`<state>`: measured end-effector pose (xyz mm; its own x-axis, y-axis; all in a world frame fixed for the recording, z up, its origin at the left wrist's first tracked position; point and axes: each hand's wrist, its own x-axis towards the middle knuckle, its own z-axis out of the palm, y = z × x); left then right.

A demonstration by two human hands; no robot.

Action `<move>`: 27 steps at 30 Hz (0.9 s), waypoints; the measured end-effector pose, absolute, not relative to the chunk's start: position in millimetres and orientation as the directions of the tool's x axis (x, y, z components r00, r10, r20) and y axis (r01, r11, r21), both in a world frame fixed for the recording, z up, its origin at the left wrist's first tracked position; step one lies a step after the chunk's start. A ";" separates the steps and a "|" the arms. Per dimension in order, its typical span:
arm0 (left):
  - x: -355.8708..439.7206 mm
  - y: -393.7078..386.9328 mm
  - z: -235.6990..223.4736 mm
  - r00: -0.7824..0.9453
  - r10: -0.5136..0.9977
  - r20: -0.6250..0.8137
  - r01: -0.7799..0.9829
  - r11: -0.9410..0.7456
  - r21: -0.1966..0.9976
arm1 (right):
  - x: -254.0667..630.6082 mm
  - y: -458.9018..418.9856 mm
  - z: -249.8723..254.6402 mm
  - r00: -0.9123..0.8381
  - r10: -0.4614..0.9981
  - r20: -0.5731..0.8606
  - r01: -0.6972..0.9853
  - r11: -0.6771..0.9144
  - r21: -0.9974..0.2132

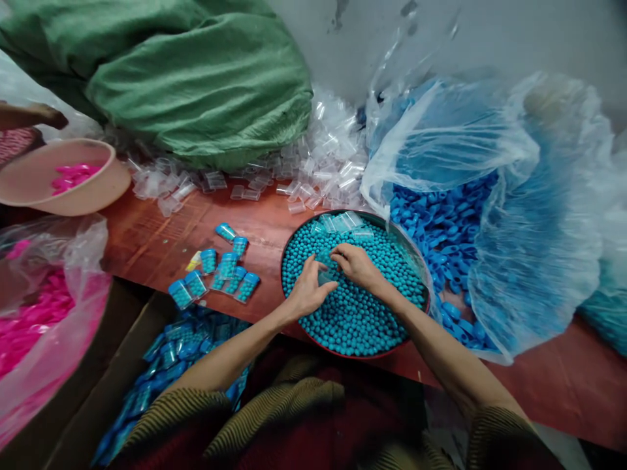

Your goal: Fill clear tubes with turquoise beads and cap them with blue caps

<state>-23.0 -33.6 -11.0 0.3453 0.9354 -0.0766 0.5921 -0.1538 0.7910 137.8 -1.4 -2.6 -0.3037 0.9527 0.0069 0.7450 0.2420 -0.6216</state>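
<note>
A round tub full of small turquoise balls sits in front of me. Over the balls, my left hand has thumb and fingers around a small clear plastic container. Close beside it, my right hand has its fingers pinched together at the container's far side; what is between the fingertips is too small to make out. Several clear containers lie on the balls at the tub's far edge. To the left, blue-capped containers filled with balls lie on the red table.
Blue caps spill from a plastic bag on the right. Clear containers are heaped behind, beside a green sack. At left stand a pink basin and a bag of pink pieces; another person's hand shows there.
</note>
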 end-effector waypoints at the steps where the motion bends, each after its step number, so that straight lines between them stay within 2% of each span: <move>1: -21.8 -32.7 -13.7 0.372 0.926 -0.061 0.590 -0.185 0.786 | 140.1 -9.2 -7.7 -0.274 0.961 0.030 0.689 0.218 -0.691; 2: -21.1 -32.0 -16.5 0.397 0.917 -0.050 0.589 -0.212 0.780 | 142.2 -18.0 -12.7 -0.258 0.965 0.044 0.652 0.207 -0.729; 4: -20.9 -31.1 -21.6 0.439 0.898 -0.026 0.594 -0.268 0.758 | 145.5 -35.2 -21.0 -0.260 0.963 0.064 0.670 0.228 -0.706; 7: -21.9 -30.2 -25.2 0.513 0.858 0.004 0.618 -0.373 0.692 | 150.2 -49.5 -22.4 -0.318 0.948 0.012 0.795 0.273 -0.542; 9: -21.4 -28.3 -24.5 0.572 0.820 -0.031 0.647 -0.427 0.631 | 156.2 -45.4 -13.9 -0.313 0.948 -0.050 0.844 0.254 -0.472; 11: -19.5 -25.5 -22.5 0.616 0.782 -0.095 0.670 -0.457 0.585 | 165.8 -29.3 -1.2 -0.204 0.977 -0.062 0.886 0.157 -0.435; 14: -16.1 -23.1 -20.4 0.641 0.756 -0.132 0.679 -0.478 0.556 | 182.5 7.8 12.1 0.119 0.993 0.001 0.931 -0.111 -0.347; 16: -14.7 -24.9 -20.0 0.626 0.770 -0.127 0.697 -0.478 0.535 | 191.3 30.8 10.9 0.211 0.977 -0.038 0.931 -0.212 -0.296; 18: -13.9 -29.2 -20.1 0.602 0.790 -0.118 0.728 -0.481 0.489 | 197.1 45.4 2.6 0.199 0.976 -0.094 0.922 -0.219 -0.321; 20: -13.3 -34.2 -20.3 0.592 0.799 -0.104 0.748 -0.496 0.441 | 200.6 49.4 -8.0 0.158 0.982 -0.106 0.889 -0.188 -0.417; 23: -12.3 -38.7 -21.0 0.612 0.791 -0.025 0.726 -0.548 0.416 | 203.1 38.9 -17.6 0.123 0.992 -0.012 0.822 -0.109 -0.560; 25: -11.8 -38.6 -22.3 0.635 0.769 0.068 0.686 -0.603 0.408 | 200.9 24.4 -18.7 0.047 0.994 0.095 0.810 0.017 -0.586; 27: -12.1 -36.8 -24.6 0.663 0.734 0.149 0.641 -0.658 0.395 | 193.4 6.4 -18.9 -0.103 0.981 0.166 0.805 0.180 -0.565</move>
